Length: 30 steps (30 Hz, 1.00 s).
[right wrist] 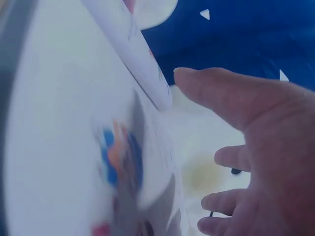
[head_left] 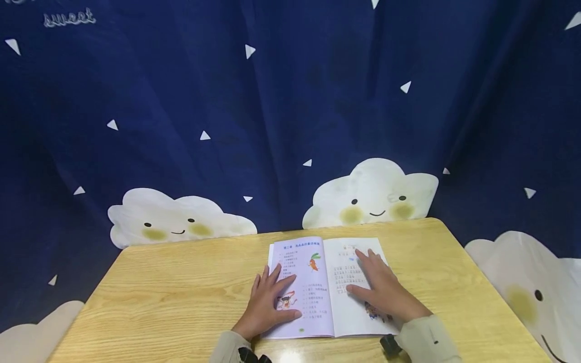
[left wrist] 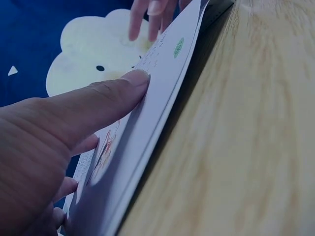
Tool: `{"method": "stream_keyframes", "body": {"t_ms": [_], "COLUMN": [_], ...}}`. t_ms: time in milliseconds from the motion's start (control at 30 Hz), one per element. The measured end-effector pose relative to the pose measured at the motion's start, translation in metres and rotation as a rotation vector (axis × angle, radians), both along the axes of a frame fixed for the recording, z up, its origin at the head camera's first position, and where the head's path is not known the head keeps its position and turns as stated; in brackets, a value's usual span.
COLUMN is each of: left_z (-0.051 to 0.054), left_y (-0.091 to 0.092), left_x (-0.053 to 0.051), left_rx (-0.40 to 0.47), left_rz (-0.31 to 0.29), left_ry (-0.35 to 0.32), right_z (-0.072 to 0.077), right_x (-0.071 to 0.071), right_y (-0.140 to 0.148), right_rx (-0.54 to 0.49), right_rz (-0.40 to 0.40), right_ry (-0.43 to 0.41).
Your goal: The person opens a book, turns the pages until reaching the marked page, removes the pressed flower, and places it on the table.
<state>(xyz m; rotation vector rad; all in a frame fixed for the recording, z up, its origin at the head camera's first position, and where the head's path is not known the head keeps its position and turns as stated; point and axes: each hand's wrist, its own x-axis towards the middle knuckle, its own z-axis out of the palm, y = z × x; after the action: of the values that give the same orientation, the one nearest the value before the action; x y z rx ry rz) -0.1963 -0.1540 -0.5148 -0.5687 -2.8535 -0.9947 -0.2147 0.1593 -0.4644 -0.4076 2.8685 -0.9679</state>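
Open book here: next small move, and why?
Probably slide the right grip to the outer edge of the right page and pinch it there for a turn. It lies spread over that page, pinching nothing, while the left grip rests on the left page and looks placed to steady it.

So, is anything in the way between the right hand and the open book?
Nothing visible is. The right hand is spread over the right page of the open book, with no object between them. The left hand rests on the left page, off to the side.
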Motion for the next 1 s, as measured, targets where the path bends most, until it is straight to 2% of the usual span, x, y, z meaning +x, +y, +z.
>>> {"method": "stream_keyframes", "body": {"t_ms": [200,400,633,1000], "left_z": [0.005,0.005,0.005,0.0], "left_y": [0.001,0.0,0.001,0.001], "left_x": [-0.008,-0.005,-0.002,0.001], "left_rx": [-0.012,-0.007,0.003,0.004], "left_rz": [-0.006,-0.002,0.001,0.006], "left_ry": [0.022,-0.012,-0.009,-0.013], "right_z": [0.003,-0.004,-0.008,-0.016], "right_x": [-0.008,-0.008,-0.006,-0.006], "right_y": [0.02,0.029,0.028,0.022], "right_rx": [0.008,0.031,0.075,0.134], "right_rz": [-0.051,-0.085,-0.077,-0.093], "right_ry": [-0.045,-0.114,-0.068,-0.078]}}
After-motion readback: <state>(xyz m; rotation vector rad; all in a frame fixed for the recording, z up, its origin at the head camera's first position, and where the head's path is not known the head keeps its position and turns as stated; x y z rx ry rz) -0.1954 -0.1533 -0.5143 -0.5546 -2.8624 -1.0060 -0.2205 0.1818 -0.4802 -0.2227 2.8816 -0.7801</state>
